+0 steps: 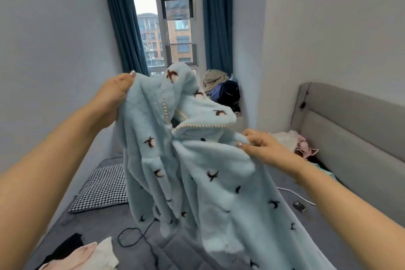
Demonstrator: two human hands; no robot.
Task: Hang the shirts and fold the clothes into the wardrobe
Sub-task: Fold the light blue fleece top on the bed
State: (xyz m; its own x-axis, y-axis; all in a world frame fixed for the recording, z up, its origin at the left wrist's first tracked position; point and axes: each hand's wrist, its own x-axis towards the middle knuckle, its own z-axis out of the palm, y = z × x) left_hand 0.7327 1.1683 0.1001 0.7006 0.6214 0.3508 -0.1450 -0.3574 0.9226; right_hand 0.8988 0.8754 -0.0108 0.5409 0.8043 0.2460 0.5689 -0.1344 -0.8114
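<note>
Both arms were stretched fwd, bare to the elbow, forearms coming in from the bottom corners. Left hand was raised higher, wrist bent, thumb on top w/ nail showing, fingers curled behind a pale blue garment edge, pinching it. Right hand sat lower and further right, back of hand up, fingers curled down, thumb and fingertips pinching a fold of the same garment. Hands were well apart, left above right.
</note>
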